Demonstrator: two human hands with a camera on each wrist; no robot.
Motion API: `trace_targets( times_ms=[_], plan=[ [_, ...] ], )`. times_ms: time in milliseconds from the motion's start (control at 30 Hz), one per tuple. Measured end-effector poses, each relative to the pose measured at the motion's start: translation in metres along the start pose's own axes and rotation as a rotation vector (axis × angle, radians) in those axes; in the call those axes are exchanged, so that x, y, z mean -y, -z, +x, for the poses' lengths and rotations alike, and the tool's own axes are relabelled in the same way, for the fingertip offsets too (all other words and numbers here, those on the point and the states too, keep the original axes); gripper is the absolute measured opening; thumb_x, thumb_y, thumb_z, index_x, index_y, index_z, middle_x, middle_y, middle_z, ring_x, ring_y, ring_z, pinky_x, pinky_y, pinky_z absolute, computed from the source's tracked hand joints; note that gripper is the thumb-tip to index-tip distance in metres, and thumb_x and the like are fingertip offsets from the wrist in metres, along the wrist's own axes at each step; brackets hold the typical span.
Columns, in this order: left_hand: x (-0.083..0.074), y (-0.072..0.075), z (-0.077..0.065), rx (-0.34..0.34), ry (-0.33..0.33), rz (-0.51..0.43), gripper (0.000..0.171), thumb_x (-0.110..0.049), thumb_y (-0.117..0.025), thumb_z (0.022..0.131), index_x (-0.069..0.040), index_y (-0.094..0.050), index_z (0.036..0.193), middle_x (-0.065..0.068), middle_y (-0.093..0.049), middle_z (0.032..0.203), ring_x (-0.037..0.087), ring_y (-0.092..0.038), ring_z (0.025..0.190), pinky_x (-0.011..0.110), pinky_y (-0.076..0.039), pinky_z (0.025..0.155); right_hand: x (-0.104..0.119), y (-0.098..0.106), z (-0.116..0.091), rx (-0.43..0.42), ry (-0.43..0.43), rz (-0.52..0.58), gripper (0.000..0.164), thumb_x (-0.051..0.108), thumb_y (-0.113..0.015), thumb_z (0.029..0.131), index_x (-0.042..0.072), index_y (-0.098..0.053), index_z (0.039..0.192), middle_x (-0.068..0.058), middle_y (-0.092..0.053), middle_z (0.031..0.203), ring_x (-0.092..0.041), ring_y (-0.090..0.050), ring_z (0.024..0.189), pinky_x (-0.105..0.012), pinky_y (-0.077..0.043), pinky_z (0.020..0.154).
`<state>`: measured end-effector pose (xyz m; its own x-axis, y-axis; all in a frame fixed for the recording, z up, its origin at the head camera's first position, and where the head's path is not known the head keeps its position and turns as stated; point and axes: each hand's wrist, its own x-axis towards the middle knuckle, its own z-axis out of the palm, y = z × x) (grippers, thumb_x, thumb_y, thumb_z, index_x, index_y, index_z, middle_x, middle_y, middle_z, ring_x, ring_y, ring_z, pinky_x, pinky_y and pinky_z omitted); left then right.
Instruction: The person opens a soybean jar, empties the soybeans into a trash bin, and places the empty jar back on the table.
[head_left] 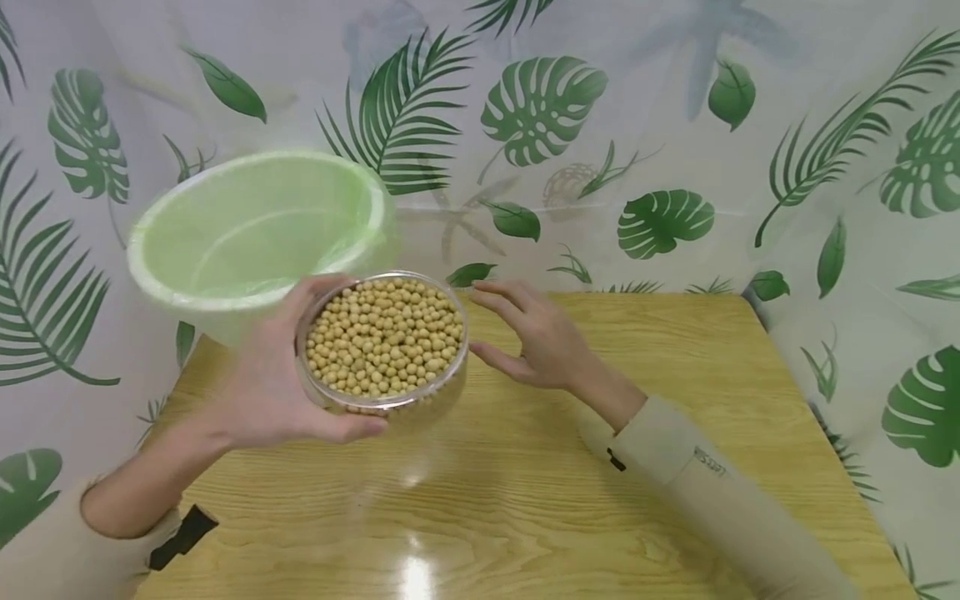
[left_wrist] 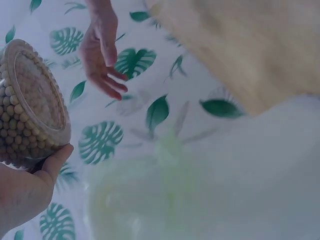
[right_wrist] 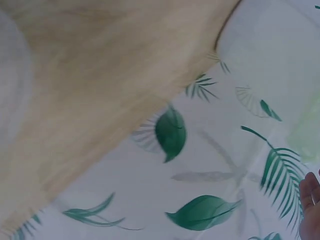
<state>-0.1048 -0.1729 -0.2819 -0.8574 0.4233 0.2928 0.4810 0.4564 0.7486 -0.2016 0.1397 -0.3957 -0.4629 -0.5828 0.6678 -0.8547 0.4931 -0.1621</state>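
Note:
My left hand (head_left: 273, 392) holds a clear round jar (head_left: 438, 392) from its left side, thumb along the near side. Yellowish soybeans (head_left: 386, 337) fill it, and its round face is turned up toward the head view. In the left wrist view the jar (left_wrist: 15, 117) is tilted, with the left hand (left_wrist: 25, 197) under it. My right hand (head_left: 536, 333) is beside the jar's right side, fingers loosely extended and fingertips close to the rim. It holds nothing. Only a few of its fingers (right_wrist: 309, 197) show at the edge of the right wrist view.
A light green basin (head_left: 138, 258) with a pale rim is at the back left, tilted toward the head view, blurred, and partly hidden by the left hand and jar. The wood-grain table (head_left: 487, 508) lies below. A leaf-print sheet (head_left: 570, 258) hangs behind and at the sides.

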Motion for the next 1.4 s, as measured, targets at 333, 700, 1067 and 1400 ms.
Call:
trace_targets(
  times_ms=[333, 700, 1067, 1400],
  plan=[
    [-0.009, 0.07, 0.01, -0.127, 0.068, 0.133, 0.124, -0.009, -0.107, 0.047, -0.014, -0.044, 0.154, 0.007, -0.057, 0.152, -0.002, -0.054, 0.127, 0.004, -0.042, 0.107, 0.01, -0.002, 0.069, -0.109, 0.122, 0.04, 0.052, 0.039, -0.069, 0.101, 0.003, -0.064, 0.138, -0.019, -0.067, 0.137, -0.033, -0.067, 0.124, -0.046, -0.059, 0.104],
    [0.022, 0.127, 0.013, -0.273, 0.19, 0.217, 0.11, 0.0, -0.097, 0.064, -0.013, -0.041, 0.157, -0.011, -0.052, 0.142, -0.007, -0.051, 0.115, -0.004, -0.043, 0.094, 0.02, -0.014, 0.119, -0.153, 0.172, 0.003, 0.047, 0.03, -0.078, 0.094, 0.003, -0.069, 0.13, -0.016, -0.071, 0.131, -0.03, -0.069, 0.123, -0.04, -0.058, 0.108],
    [0.042, 0.145, 0.033, -0.287, 0.336, 0.376, 0.107, -0.025, -0.096, 0.075, -0.015, -0.035, 0.162, 0.017, -0.04, 0.167, 0.026, -0.048, 0.141, 0.012, -0.035, 0.116, 0.027, -0.034, 0.138, -0.055, 0.083, -0.035, 0.042, 0.041, -0.072, 0.099, 0.011, -0.072, 0.128, -0.012, -0.07, 0.135, -0.029, -0.068, 0.126, -0.038, -0.056, 0.111],
    [0.054, 0.148, 0.052, -0.206, 0.382, 0.435, 0.115, -0.036, -0.094, 0.075, -0.004, -0.028, 0.163, 0.029, -0.037, 0.164, 0.053, -0.042, 0.141, 0.073, -0.034, 0.119, 0.026, -0.039, 0.133, -0.116, 0.049, -0.06, 0.037, 0.04, -0.077, 0.097, 0.011, -0.075, 0.119, -0.011, -0.072, 0.126, -0.027, -0.071, 0.119, -0.036, -0.058, 0.107]
  ],
)
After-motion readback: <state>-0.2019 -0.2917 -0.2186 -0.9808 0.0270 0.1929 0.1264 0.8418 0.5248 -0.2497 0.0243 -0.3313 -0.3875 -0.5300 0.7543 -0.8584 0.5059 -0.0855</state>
